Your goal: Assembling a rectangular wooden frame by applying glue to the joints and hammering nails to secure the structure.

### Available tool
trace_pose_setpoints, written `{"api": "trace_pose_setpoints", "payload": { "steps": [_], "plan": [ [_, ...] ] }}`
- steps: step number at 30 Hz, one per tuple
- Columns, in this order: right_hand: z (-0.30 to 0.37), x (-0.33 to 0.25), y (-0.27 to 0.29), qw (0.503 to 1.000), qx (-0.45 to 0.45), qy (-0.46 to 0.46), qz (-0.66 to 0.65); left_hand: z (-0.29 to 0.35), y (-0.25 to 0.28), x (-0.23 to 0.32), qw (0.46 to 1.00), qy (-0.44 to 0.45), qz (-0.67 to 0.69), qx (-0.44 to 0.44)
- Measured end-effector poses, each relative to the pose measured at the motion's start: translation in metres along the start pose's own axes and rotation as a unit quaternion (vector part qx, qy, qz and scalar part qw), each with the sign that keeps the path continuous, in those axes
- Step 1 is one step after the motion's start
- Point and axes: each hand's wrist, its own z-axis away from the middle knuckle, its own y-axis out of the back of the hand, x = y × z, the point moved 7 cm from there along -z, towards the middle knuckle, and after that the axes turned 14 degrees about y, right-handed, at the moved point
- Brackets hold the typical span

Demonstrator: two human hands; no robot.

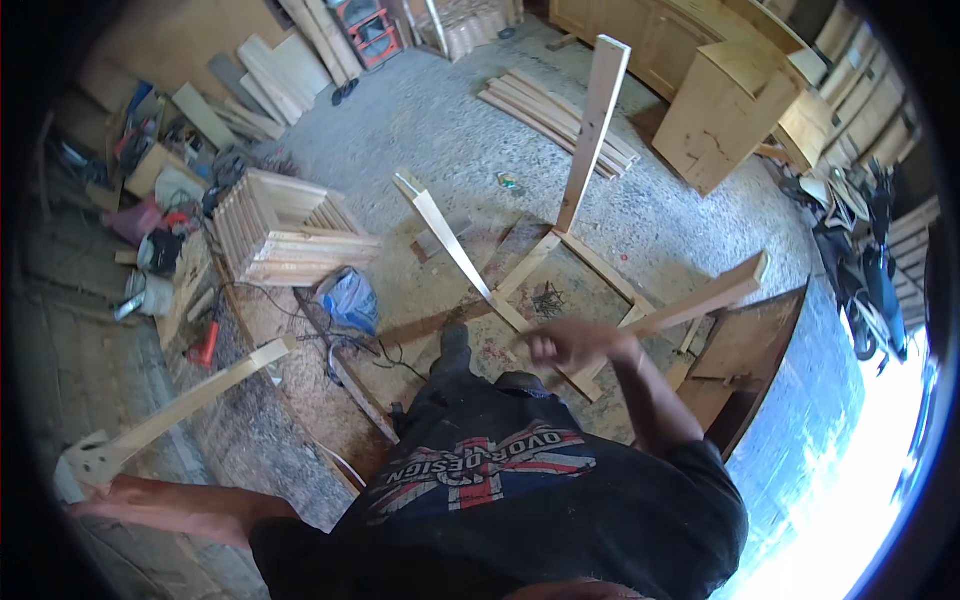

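Grip of left hand (112, 494) clasps long pale wooden bar (190, 402); right hand (575, 345), half-curled, overlaps pale wooden frame (527, 267), hold unclear.

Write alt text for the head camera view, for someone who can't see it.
The person's left hand is at one end of a wooden bar; the right hand, partly curled, appears over a wooden frame on the floor. Nearby are a blue bag, a slatted wooden stack and loose planks.
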Motion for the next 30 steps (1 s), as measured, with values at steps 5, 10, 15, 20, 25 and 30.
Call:
{"api": "trace_pose_setpoints", "payload": {
  "steps": [5, 10, 15, 20, 25, 30],
  "plan": [
    [-0.05, -0.183, 0.176, 0.856, 0.436, 0.262, 0.093, -0.017, -0.086, -0.014, 0.982, 0.012, 0.07, -0.174],
    [-0.092, -0.344, 0.221, 0.793, 0.485, 0.368, 0.014, 0.019, -0.255, -0.084, 0.878, 0.104, 0.19, -0.427],
    [-0.104, -0.407, 0.256, 0.695, 0.614, 0.354, 0.12, 0.085, -0.405, -0.061, 0.626, 0.101, 0.332, -0.698],
    [-0.061, -0.394, 0.254, 0.657, 0.676, 0.279, 0.183, 0.164, -0.505, 0.015, 0.385, 0.079, 0.352, -0.85],
    [0.018, -0.417, 0.218, 0.613, 0.721, 0.178, 0.271, 0.272, -0.534, 0.135, -0.02, -0.008, 0.352, -0.936],
    [0.128, -0.43, 0.169, 0.572, 0.749, 0.036, 0.332, 0.379, -0.558, 0.228, -0.099, -0.098, 0.393, -0.909]
  ]
}}
